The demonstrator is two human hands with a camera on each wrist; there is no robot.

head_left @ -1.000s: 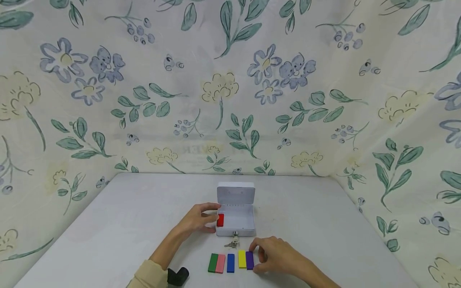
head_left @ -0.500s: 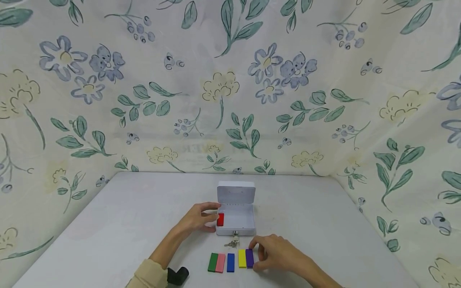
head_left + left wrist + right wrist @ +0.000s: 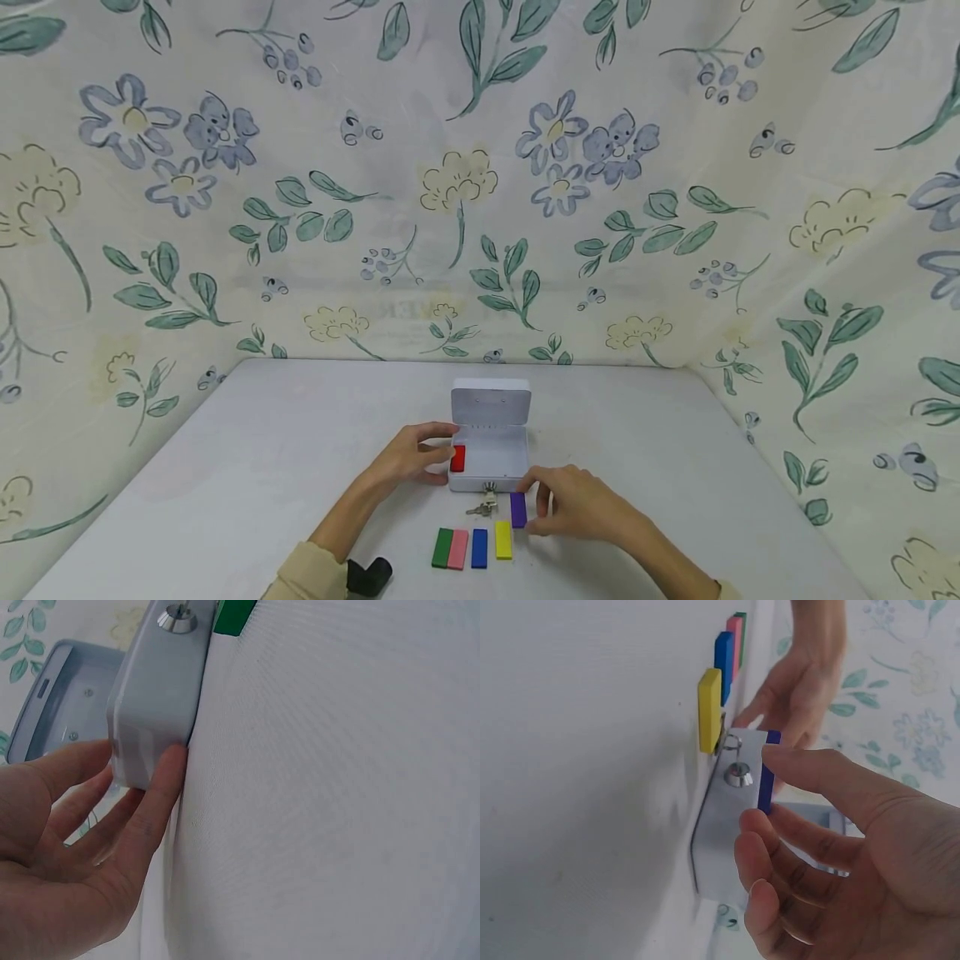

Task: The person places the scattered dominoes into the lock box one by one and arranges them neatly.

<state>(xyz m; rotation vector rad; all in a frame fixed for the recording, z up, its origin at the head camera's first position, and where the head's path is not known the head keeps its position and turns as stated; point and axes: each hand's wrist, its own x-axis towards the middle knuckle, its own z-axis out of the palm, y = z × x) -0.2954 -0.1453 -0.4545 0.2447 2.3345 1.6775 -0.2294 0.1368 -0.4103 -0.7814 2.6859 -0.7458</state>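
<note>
A white lockable cash box [image 3: 491, 482] stands with its lid [image 3: 491, 407] raised. A red block [image 3: 458, 458] lies inside at the left wall. My left hand [image 3: 412, 454] holds the box's left end, fingers spread along its side, as the left wrist view shows. My right hand [image 3: 577, 504] pinches a purple block [image 3: 517, 510] between thumb and fingers, just in front of the box's front right corner. In the right wrist view the purple block [image 3: 770, 776] appears edge-on, overlapping the box's front near the lock [image 3: 738, 775].
Keys [image 3: 482, 507] hang at the box's front lock. Nearer the person lie a green block [image 3: 442, 548], a pink block [image 3: 457, 550], a blue block [image 3: 479, 549] and a yellow block [image 3: 503, 540]. A black object [image 3: 369, 576] is beside the left forearm. Floral cloth [image 3: 480, 208] surrounds the white table [image 3: 300, 417].
My right hand has taken the purple block from beside the yellow one and moved it forward toward the box. The left hand stays at the box.
</note>
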